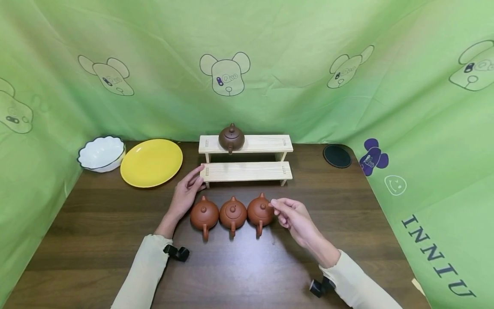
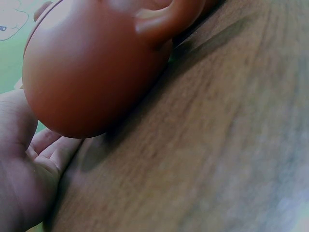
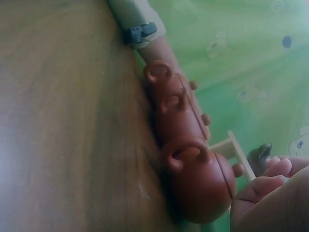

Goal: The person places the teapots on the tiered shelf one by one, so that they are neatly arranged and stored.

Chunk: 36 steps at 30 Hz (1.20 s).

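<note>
Three reddish-brown teapots stand side by side on the table: a left teapot [image 1: 204, 214], a middle teapot [image 1: 233, 213] and a right teapot [image 1: 260, 211]. Their handles point toward me. Behind them is a two-step wooden stand [image 1: 247, 171], with a dark brown teapot [image 1: 231, 138] on its upper step. My left hand [image 1: 184, 195] touches the left end of the lower step, its fingers fairly straight. Beside the right teapot is my right hand [image 1: 295, 216], fingers loosely bent. In the right wrist view, nothing shows between those fingers [image 3: 263, 186], which are near the lid knob.
At the back left are a white scalloped bowl [image 1: 102, 154] and a yellow plate [image 1: 152, 163]. A black round coaster [image 1: 337, 156] lies at the back right. Green printed cloth [image 1: 270, 107] hangs around the back and sides of the table.
</note>
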Available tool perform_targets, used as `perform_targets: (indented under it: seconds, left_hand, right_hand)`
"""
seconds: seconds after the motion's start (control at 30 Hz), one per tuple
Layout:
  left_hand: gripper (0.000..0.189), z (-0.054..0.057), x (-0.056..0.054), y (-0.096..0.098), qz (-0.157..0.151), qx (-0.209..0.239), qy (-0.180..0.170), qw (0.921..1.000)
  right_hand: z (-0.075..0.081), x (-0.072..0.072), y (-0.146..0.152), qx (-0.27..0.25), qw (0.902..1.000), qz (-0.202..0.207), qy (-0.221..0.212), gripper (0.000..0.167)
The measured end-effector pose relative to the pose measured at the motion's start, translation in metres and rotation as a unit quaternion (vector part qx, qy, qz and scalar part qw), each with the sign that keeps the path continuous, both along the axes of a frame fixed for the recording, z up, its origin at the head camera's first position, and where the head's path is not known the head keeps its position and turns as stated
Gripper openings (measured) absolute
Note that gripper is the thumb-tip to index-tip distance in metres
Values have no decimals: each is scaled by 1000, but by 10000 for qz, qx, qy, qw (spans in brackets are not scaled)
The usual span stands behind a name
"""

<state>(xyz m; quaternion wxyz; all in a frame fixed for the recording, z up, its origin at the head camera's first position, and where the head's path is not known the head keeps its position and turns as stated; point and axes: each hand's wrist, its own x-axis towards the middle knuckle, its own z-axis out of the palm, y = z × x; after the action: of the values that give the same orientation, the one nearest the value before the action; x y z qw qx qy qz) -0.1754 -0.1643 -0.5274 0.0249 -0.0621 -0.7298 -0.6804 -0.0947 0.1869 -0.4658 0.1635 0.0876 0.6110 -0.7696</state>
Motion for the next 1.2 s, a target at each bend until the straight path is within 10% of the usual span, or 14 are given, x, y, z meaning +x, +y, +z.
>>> perform_targets:
  seconds: [0.7, 1.2]
  left_hand:
    - [47, -3, -2, -2, -29, -107, 25, 9999]
    - [47, -2, -1, -1, -41, -36, -7, 10000]
  right_hand:
    - [-23, 21, 8, 284, 9989, 4, -367, 18]
    - [-35, 32, 7, 368, 9923, 1149, -271, 17]
